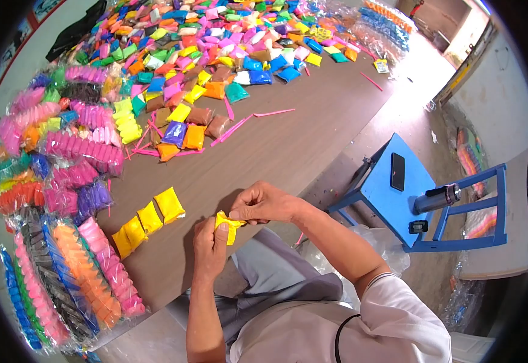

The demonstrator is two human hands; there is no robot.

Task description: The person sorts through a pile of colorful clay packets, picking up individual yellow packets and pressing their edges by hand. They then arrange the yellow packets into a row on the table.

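Observation:
Near the table's front edge, a small yellow packet [230,224] is held between both hands. My left hand [209,245] grips its left side, thumb on top. With fingers pinched, my right hand [262,203] holds the packet's upper right edge. What fills the packet cannot be made out. To the left of my hands, several yellow packets [150,218] lie in a slanting row on the brown table [239,151], apart from the one I hold.
A large heap of colourful packets [215,36] covers the far table. Bagged rows of packets [88,272] line the left side. Pink strips [233,130] lie mid-table. At right stands a blue chair [397,175] bearing a phone [397,172] and a metal flask [437,198].

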